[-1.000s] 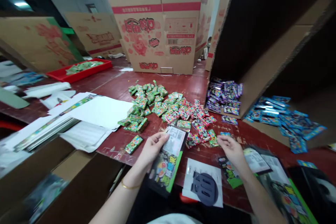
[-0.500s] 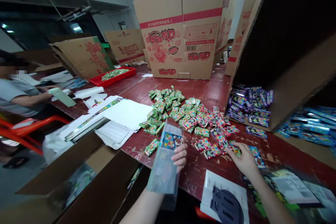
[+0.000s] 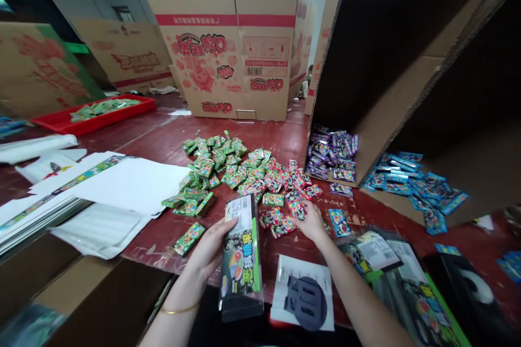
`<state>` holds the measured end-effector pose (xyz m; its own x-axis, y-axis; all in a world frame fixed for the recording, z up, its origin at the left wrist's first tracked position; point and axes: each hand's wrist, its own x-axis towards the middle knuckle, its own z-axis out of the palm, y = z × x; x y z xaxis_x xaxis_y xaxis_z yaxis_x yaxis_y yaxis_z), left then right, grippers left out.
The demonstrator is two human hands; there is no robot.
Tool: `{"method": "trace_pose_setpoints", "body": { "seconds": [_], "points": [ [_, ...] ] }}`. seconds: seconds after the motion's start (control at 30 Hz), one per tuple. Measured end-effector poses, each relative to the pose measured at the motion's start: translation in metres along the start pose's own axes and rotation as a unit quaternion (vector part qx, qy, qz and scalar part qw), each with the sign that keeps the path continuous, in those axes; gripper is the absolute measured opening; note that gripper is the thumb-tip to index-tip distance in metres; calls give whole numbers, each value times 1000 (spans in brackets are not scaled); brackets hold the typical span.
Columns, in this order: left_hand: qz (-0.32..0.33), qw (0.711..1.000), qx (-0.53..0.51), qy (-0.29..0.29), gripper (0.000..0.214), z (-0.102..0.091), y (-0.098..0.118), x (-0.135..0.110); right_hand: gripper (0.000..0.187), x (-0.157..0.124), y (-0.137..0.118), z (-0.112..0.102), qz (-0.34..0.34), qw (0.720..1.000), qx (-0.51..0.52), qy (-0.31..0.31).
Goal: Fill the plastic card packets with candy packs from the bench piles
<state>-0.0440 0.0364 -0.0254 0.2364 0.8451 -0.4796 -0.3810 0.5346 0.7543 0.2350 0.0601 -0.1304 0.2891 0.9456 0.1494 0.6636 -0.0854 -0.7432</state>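
My left hand [image 3: 212, 244] is closed on the edge of a flat plastic packaging bag [image 3: 240, 260], printed black and green with coloured candies and a white barcode panel at its top. At the edge of the red packet pile, my right hand [image 3: 312, 223] has its fingertips closed on a small red candy packet [image 3: 297, 208]. More red packets [image 3: 277, 222] lie just left of those fingers. Green packets [image 3: 220, 152] are heaped farther back, and a single green packet [image 3: 189, 238] lies beside my left hand. A blue packet [image 3: 339, 222] rests right of my right hand.
Purple packets [image 3: 334, 152] and blue packets [image 3: 411, 179] spill from cardboard boxes at right. More printed bags [image 3: 374, 252] lie at front right. A white sheet with a dark disc [image 3: 307, 301] is near the table edge. Papers [image 3: 134, 181] and a red tray [image 3: 89, 124] are left.
The view has turned right. The bag in my left hand now shows its printed face instead of the clear side with a blue packet inside. My right hand has moved to the red packets.
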Motion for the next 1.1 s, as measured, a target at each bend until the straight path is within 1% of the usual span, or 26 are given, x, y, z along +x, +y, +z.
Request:
{"method": "trace_pose_setpoints", "body": {
  "seconds": [0.03, 0.1, 0.17, 0.2, 0.3, 0.37, 0.43, 0.5, 0.57, 0.6, 0.7, 0.73, 0.8, 0.87, 0.93, 0.97, 1.03, 1.1],
  "points": [
    [16, 1000, 17, -1, 29, -2, 1, -1, 52, 2, -1, 1, 5, 1000, 9, -7],
    [52, 997, 60, 7, 34, -6, 3, -4, 40, 3, 2, -3, 6, 999, 31, -23],
    [88, 989, 112, 28, 40, -10, 6, -7, 26, -1, 10, -14, -2, 998, 57, -36],
    [102, 985, 136, 38, 43, -12, 8, -8, 25, -5, 15, -21, -4, 997, 70, -39],
    [114, 978, 167, 44, 46, -15, 11, -8, 35, -18, 26, -41, -3, 994, 98, -38],
    [106, 981, 161, 30, 44, -12, 10, -6, 42, -23, 26, -46, -5, 994, 102, -39],
    [103, 982, 159, 16, 42, -6, 7, -3, 39, -19, 17, -43, -15, 995, 93, -40],
    [104, 981, 165, 4, 39, 0, 4, -2, 25, -8, 2, -32, -27, 995, 83, -39],
    [115, 978, 176, 0, 38, 6, 2, -4, 13, 9, -15, -15, -27, 996, 80, -38],
    [122, 976, 183, 0, 38, 7, 2, -6, 14, 17, -22, -6, -20, 996, 81, -38],
    [155, 966, 207, 11, 39, 2, 3, -13, 32, 36, -35, 9, 17, 995, 97, -34],
    [162, 962, 219, 15, 39, -2, 3, -16, 39, 39, -37, 10, 29, 993, 109, -36],
    [172, 954, 244, 18, 40, -10, 3, -18, 53, 41, -36, 5, 46, 987, 146, -50],
    [174, 946, 274, 2, 40, -17, 2, -18, 61, 35, -35, -8, 61, 975, 199, -75],
    [177, 937, 301, -28, 39, -18, 0, -15, 56, 21, -37, -26, 72, 960, 251, -105],
    [178, 931, 314, -45, 38, -16, -1, -14, 53, 12, -40, -35, 81, 947, 286, -123],
    [183, 918, 344, -75, 37, -8, -3, -14, 51, -7, -48, -55, 103, 907, 376, -163],
    [194, 898, 382, -99, 37, 3, -3, -19, 56, -26, -59, -73, 122, 858, 458, -197]
  ]
}}
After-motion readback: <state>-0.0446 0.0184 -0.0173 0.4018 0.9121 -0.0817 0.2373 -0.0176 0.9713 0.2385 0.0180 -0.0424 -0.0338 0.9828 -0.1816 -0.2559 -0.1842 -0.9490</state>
